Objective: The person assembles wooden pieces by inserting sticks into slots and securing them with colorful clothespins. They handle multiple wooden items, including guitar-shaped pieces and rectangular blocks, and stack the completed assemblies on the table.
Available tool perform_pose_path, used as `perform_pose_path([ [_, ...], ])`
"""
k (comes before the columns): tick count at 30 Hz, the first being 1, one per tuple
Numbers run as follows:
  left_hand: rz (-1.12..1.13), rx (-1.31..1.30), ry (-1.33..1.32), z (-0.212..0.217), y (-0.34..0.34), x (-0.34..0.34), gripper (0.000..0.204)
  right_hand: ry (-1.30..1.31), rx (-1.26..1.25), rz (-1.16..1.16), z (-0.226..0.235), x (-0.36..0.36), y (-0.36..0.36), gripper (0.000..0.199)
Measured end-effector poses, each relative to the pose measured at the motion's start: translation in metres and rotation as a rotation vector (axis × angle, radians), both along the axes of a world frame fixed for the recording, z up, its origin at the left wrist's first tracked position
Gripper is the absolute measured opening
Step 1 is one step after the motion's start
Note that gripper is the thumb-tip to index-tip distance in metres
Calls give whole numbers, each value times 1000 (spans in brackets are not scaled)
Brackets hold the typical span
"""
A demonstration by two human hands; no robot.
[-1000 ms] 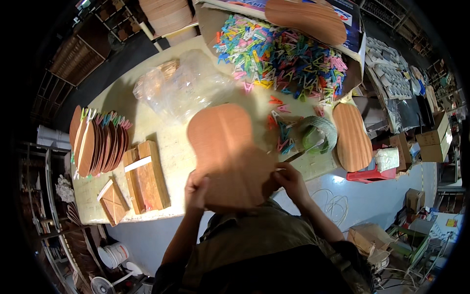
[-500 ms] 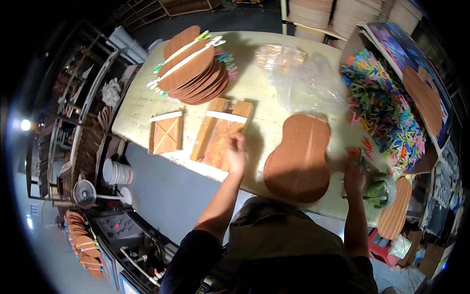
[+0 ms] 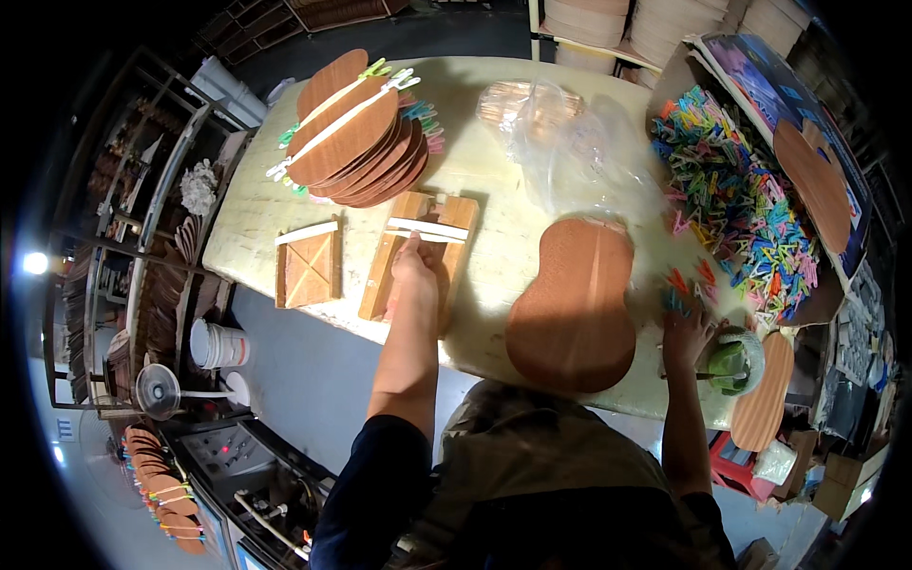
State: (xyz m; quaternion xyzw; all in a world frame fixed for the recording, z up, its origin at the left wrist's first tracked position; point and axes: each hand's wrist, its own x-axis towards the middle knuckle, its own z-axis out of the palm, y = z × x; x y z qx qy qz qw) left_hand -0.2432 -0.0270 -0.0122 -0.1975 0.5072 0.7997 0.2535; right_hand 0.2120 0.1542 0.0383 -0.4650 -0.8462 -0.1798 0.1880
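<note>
My left hand [image 3: 412, 270] reaches over a wooden jig [image 3: 375, 285] and pinches a thin white strip [image 3: 439, 237]. A second white strip [image 3: 410, 222] lies across the jig just beyond it. To the right rests a brown guitar-shaped wooden plate [image 3: 575, 313] with a pale centre line. My right hand [image 3: 688, 338] is low over the table with fingers spread, its tips beside a few loose clothespins [image 3: 676, 302]. Close to that hand stands a cup with green inside [image 3: 733, 365], a thin handle sticking out of it.
Far left is a stack of wooden plates [image 3: 356, 157] with clothespins at the edges. A small wooden box [image 3: 309, 264] sits left of the jig. Plastic bags [image 3: 579, 142] cover thin sticks at the back. A carton [image 3: 825, 309] full of clothespins [image 3: 736, 199] stands at right.
My left hand has moved forward over the jig and taken hold of a white strip, now apart from the other. My right hand stays by the loose clothespins, its fingers more spread. The view has shifted slightly.
</note>
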Motion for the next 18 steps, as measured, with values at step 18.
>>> perform_pose_path([
  [18,-901,-255,1690,35,76,225,3,1815,-1719,3,-46,-18,-2,8],
])
